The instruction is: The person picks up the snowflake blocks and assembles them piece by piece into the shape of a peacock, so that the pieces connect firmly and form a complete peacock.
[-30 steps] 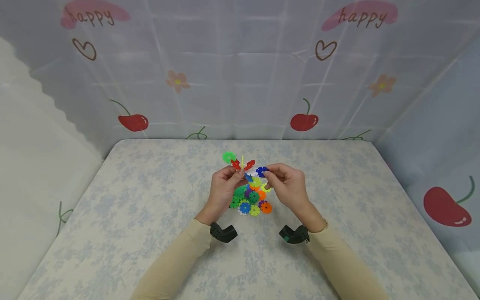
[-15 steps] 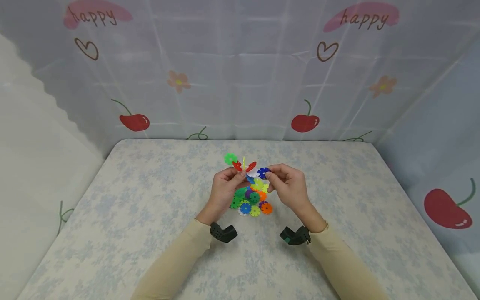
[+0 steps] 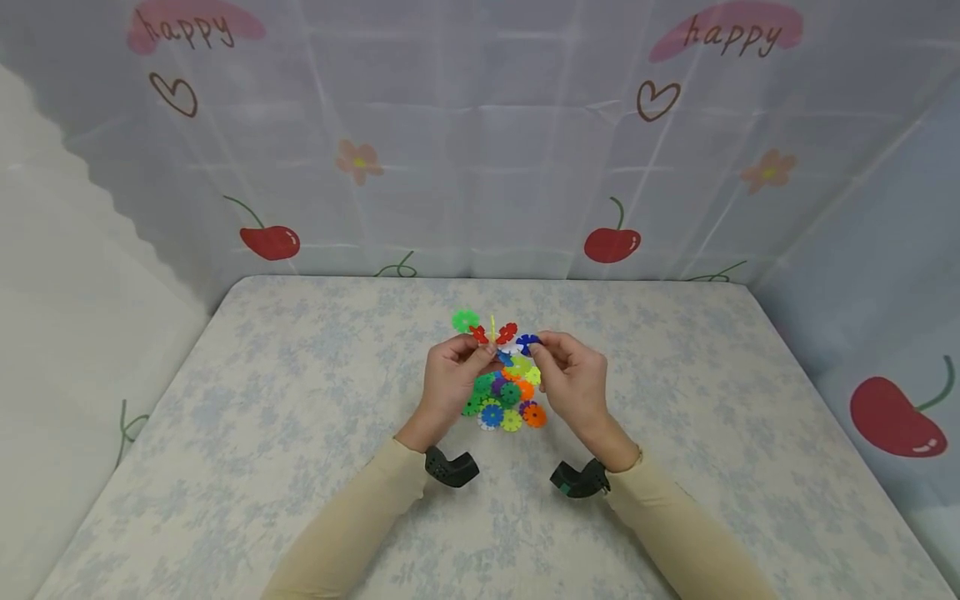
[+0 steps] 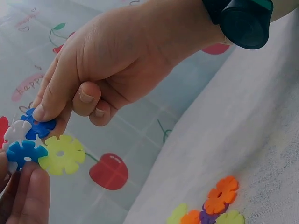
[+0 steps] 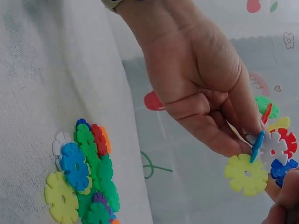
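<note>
My left hand (image 3: pixel 450 371) pinches a cluster of joined plastic snowflake discs above the table. In it are a white disc (image 5: pixel 274 148), a light blue disc (image 4: pixel 26 153), red discs (image 3: pixel 508 332), a bright green disc (image 3: pixel 465 320) and a yellow-green disc (image 5: pixel 245 174). A yellow disc (image 3: pixel 492 326) stands edge-on at its top. Between thumb and fingers, my right hand (image 3: pixel 576 379) grips a dark blue snowflake disc (image 4: pixel 39 127) right at the white disc's rim. Fingertips hide part of both; I cannot tell whether their slots interlock.
Beneath the hands, a loose pile of snowflake discs (image 3: pixel 510 393) in several colours lies on the flowered tablecloth (image 3: pixel 300 417). Each wrist wears a black camera, the left camera (image 3: pixel 452 468) and right camera (image 3: pixel 579 481). A printed curtain (image 3: pixel 480 150) hangs behind the table.
The cluster has shifted slightly right and a little down with the left hand. The right wrist has swung slightly inward; its fingers keep hold of the dark blue disc.
</note>
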The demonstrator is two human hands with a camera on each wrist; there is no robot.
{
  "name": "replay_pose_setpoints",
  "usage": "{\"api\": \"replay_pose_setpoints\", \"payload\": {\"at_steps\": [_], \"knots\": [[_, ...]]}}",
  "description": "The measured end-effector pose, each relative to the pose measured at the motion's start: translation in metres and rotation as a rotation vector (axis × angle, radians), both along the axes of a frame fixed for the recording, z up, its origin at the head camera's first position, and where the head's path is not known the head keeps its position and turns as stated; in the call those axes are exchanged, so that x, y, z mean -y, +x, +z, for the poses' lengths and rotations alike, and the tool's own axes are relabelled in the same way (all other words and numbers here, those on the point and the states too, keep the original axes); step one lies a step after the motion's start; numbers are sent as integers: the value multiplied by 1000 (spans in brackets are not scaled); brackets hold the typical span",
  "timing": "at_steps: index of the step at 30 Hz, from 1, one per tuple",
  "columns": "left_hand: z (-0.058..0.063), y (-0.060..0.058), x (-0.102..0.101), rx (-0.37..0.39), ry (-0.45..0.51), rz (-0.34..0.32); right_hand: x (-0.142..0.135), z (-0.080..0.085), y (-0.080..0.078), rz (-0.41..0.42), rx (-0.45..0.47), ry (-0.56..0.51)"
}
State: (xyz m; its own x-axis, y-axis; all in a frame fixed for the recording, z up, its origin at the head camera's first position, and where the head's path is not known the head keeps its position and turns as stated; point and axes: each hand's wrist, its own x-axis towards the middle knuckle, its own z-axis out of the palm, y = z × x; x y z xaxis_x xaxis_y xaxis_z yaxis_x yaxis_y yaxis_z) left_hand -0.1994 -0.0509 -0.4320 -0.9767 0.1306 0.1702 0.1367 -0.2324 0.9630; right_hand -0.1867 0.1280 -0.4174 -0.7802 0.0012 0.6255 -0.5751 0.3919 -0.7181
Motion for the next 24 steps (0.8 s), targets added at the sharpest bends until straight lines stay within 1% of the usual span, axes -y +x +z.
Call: {"api": "replay_pose_setpoints", "payload": {"at_steps": [2,5,9,11,14,16,17,20,24], "knots": [[0,0,0,-6,2,4,0,-1,0,2,4,-10],[2,0,0,7,6,3,1,-2,-2,27,54,-58],[6,-1,0,82,69,-1,1,1,-3,76,151,-137],[7,-2,-1,132,145,-9,0,3,-3,87,191,-147],[8,-1,-2,192,255,-20,-1,4,-3,98,232,-125],[9,0,-3,217,318,-27,-2,4,-3,128,255,-111],[9,0,-4,223,334,-30,-2,3,-3,143,263,-99],[11,2,-5,231,363,-35,-2,2,-2,195,270,-66],[11,4,-6,204,339,-37,0,2,-2,198,275,-55]]}}
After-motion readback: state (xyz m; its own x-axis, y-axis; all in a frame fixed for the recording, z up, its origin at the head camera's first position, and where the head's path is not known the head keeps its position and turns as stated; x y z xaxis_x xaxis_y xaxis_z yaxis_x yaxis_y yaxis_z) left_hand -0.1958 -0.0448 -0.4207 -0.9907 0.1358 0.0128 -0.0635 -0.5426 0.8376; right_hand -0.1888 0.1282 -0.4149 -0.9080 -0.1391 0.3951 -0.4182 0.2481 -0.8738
